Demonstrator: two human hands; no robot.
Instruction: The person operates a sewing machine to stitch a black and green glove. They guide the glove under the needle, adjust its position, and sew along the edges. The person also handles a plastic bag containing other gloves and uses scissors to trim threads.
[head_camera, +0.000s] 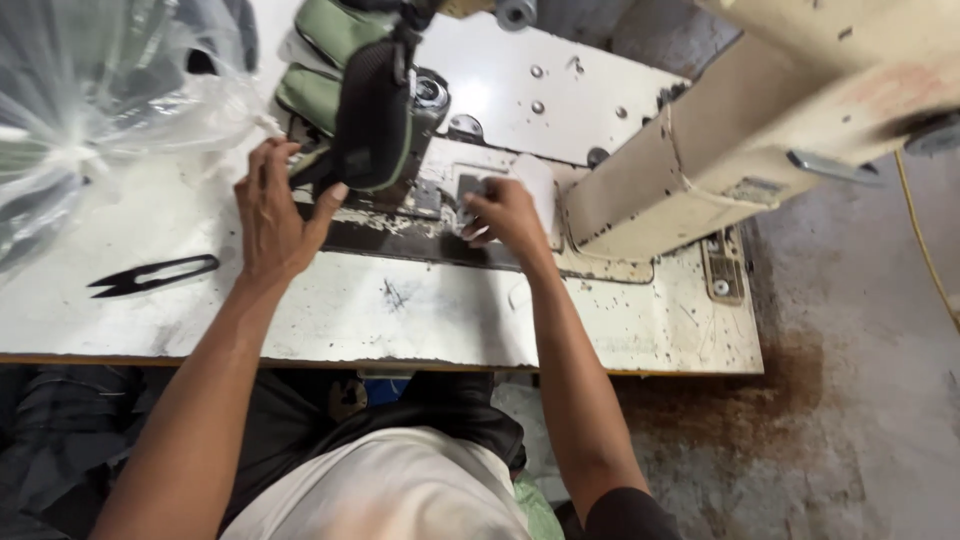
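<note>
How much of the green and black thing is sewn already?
Looks done: padded green and black sections are piled behind the needle. In hand: the left hand steadies the black padded piece at the sewing machine, while the right hand rests beside the needle plate. Left: can't tell; thread snips lie untouched.

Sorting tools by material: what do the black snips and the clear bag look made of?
Snips: probably metal with a matte black finish, thin and flat. Bag: thin plastic film, see-through, crinkled and glossy.
</note>
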